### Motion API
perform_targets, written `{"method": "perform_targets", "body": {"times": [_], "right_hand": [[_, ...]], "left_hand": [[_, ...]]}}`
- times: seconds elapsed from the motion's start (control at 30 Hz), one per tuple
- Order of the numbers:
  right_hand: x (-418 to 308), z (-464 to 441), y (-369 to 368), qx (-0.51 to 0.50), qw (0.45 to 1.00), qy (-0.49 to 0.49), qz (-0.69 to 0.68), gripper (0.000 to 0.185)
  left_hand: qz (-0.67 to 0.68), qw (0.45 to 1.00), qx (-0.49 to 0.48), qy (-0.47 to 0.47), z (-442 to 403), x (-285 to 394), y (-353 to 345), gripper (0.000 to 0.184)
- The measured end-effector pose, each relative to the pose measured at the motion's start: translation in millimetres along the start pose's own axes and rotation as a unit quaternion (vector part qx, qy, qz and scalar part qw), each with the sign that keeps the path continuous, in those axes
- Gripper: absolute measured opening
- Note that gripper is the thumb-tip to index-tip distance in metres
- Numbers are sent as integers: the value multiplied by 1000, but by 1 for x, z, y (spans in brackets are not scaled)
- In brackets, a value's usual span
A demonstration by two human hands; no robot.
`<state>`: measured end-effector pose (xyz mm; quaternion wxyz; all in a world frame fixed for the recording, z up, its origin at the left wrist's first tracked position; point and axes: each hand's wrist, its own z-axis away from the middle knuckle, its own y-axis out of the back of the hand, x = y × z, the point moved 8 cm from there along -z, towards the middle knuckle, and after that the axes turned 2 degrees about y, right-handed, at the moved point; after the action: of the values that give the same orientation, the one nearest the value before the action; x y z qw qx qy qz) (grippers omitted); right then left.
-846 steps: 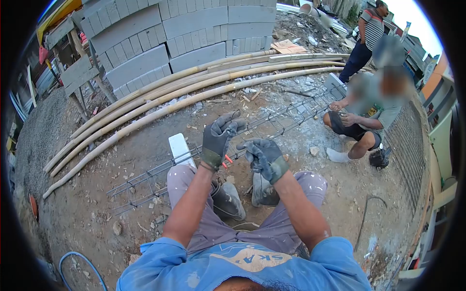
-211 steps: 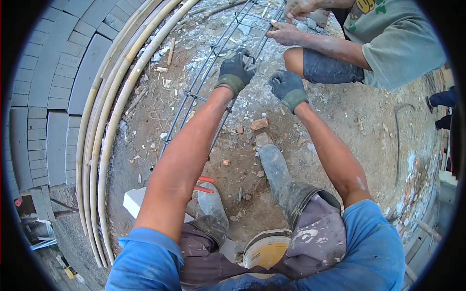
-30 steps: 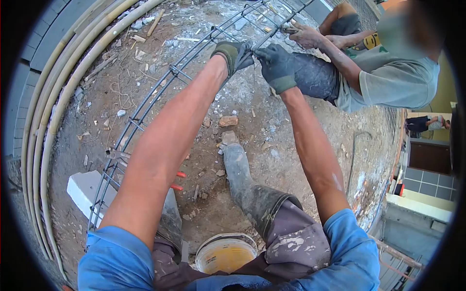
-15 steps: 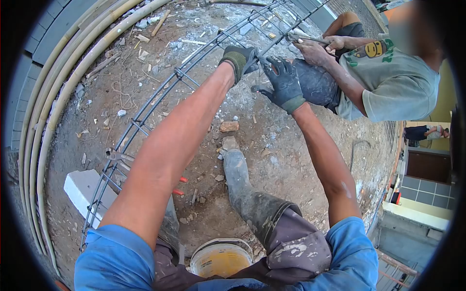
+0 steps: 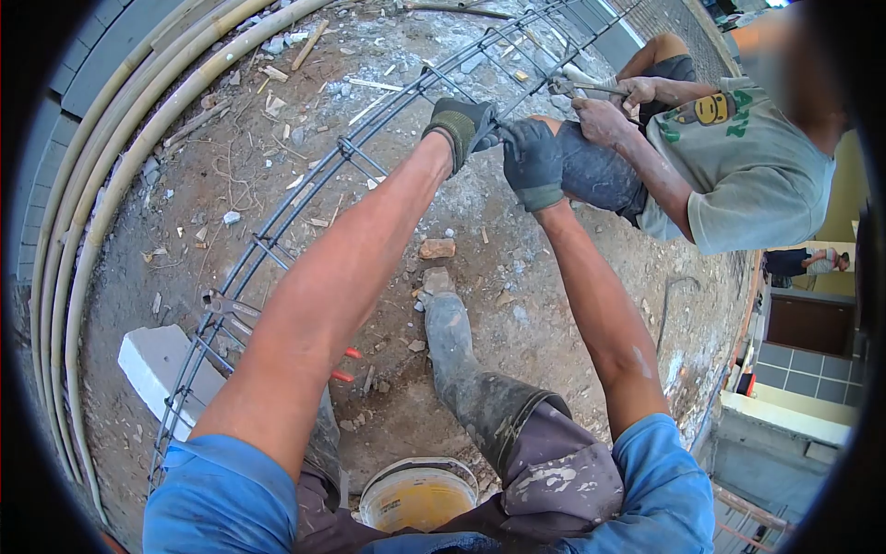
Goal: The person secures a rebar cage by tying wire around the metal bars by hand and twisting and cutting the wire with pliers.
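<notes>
My left hand [image 5: 461,129], in a dark glove with a green cuff, is closed around the near bar of a long rebar cage [image 5: 343,148]. My right hand [image 5: 532,164], in a dark glove, has its fingers pressed together right beside the left fingertips. Whatever they pinch is too small to make out. Across the cage lies a pair of pincers [image 5: 220,303] with red handle ends, its middle hidden behind my left forearm. The cage runs from lower left to upper right, with tied square stirrups along it.
A co-worker [image 5: 766,166] sits at the right, hands on a tool [image 5: 591,87] at the cage's far end. Bamboo poles [image 5: 101,212] curve along the left. A white block [image 5: 161,369] lies under the cage, a bucket [image 5: 420,494] between my legs, a brick piece [image 5: 437,248] ahead.
My right hand's spread fingers have closed and come in beside my left hand. The co-worker's hands have shifted slightly on the tool.
</notes>
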<state>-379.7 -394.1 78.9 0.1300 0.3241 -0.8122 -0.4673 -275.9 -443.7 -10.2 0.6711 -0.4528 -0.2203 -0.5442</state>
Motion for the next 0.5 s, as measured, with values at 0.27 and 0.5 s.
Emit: {"method": "perform_targets", "body": {"times": [0.27,0.5], "right_hand": [[54,15,-38,-66,815,-475,-325,16],[27,45,-80,-9,277,-621,-733,12]], "left_hand": [[-9,999,-34,10,8,3,-1,26],[37,997,-62,-13,7,3,2,28]]}}
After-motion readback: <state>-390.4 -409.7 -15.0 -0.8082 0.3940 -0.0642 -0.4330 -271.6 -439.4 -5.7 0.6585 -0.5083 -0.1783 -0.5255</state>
